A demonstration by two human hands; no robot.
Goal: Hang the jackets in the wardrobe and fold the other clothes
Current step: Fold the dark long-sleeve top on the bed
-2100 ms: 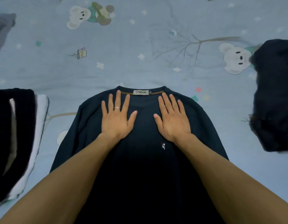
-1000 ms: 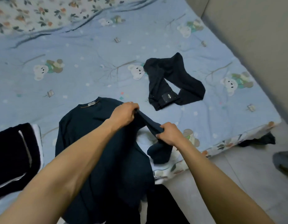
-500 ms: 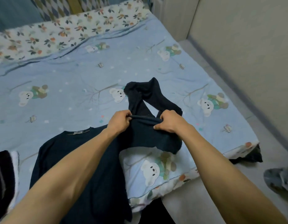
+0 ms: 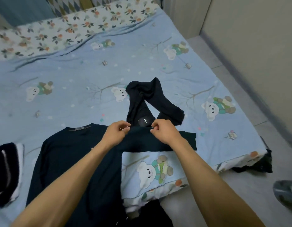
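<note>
A dark navy long-sleeved sweater [image 4: 73, 161] lies flat on the blue bed sheet [image 4: 76, 89], collar away from me. Its right sleeve [image 4: 183, 141] is stretched out sideways to the right. My left hand [image 4: 116, 134] and my right hand [image 4: 163, 132] both pinch the upper edge of that sleeve near the shoulder, fingers curled. Just beyond my hands lies a crumpled black garment [image 4: 146, 102] with a small patch on it.
A black and white garment [image 4: 6, 171] lies at the left edge of the bed. The bed's corner [image 4: 158, 185] is near me. The floor [image 4: 240, 194] and a wall are to the right. Dark cloth [image 4: 256, 164] hangs at the bed's edge; a grey item [image 4: 287, 194] lies on the floor.
My hands went from pressing flat on the sweater's chest to taking its right sleeve, lifting it, then laying it out sideways on the bed. The view has swung to the right.
</note>
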